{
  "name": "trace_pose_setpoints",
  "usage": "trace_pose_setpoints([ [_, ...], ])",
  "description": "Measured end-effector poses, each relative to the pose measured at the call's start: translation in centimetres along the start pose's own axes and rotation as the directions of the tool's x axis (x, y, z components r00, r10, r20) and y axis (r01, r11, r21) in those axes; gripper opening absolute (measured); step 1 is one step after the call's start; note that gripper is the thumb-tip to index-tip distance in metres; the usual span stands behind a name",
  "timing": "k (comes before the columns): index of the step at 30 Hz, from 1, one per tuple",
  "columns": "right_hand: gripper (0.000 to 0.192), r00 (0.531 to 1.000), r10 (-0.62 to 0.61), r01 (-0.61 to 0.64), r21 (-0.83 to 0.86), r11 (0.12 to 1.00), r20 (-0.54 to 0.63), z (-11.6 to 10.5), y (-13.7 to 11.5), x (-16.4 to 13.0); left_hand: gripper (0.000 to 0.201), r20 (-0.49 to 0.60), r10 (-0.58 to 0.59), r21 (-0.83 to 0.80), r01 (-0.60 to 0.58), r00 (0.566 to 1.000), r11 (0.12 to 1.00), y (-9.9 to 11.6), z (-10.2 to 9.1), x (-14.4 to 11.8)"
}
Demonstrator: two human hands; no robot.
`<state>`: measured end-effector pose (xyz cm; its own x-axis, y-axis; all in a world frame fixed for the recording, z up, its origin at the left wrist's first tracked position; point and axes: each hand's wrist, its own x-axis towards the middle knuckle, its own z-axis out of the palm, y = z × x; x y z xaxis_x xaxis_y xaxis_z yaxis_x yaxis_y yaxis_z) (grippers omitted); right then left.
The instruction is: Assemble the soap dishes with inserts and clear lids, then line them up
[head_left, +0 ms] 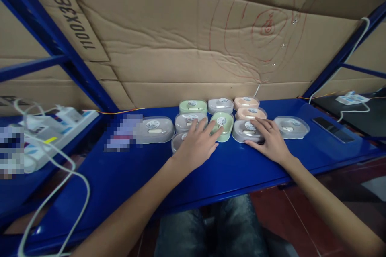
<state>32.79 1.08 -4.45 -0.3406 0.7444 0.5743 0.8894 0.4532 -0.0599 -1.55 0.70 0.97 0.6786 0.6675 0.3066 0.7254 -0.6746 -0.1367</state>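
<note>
Small oval lidded boxes with clear tops, white tabs and round stickers stand grouped on the blue table. My left hand (196, 143) has its fingers spread over the group, with fingertips at a grey box (183, 119) and at the left side of an upright-turned green box (225, 124). It partly hides another grey box (177, 141) at the front left. My right hand (274, 141) curves round the right end of a grey box (241, 130), thumb on the near side and fingers across the top. A pale box (297, 127) sits just right of that hand.
Behind stand a green box (193, 107), a grey box (220, 105) and two peach boxes (244, 102). Another grey box (159, 130) is at left, beside a blurred patch. A phone (333, 129) lies at right. Power strips (60, 132) with white cables flank the blue table (193, 182); cardboard (169, 44) stands behind.
</note>
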Motion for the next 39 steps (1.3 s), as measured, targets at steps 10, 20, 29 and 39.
trace_pose_setpoints([
  [10, 0.077, 1.000, -0.015, 0.014, 0.093, 0.996, 0.015, -1.3, -1.1, -0.3, 0.040, -0.062, -0.119, -0.004, 0.119, 0.991, 0.993, 2.5, 0.5, 1.4],
  [20, 0.076, 0.990, -0.137, 0.126, 0.212, 0.969, 0.038, -2.5, -1.9, -0.3, 0.038, -0.054, -0.140, 0.104, 0.145, 0.989, 0.984, 3.6, 1.0, 5.4],
  [29, 0.086, 0.965, -0.248, 0.229, 0.176, 0.957, 0.089, -2.0, -2.4, -0.4, 0.054, 0.054, -0.187, -0.089, 0.191, 0.981, 0.978, 1.9, 0.7, 7.0],
  [39, 0.084, 0.964, -0.248, 0.244, 0.052, 0.968, 0.098, 0.4, -3.6, 2.0, 0.079, 0.021, -0.206, -0.098, 0.207, 0.978, 0.974, -1.1, -0.4, -5.8],
])
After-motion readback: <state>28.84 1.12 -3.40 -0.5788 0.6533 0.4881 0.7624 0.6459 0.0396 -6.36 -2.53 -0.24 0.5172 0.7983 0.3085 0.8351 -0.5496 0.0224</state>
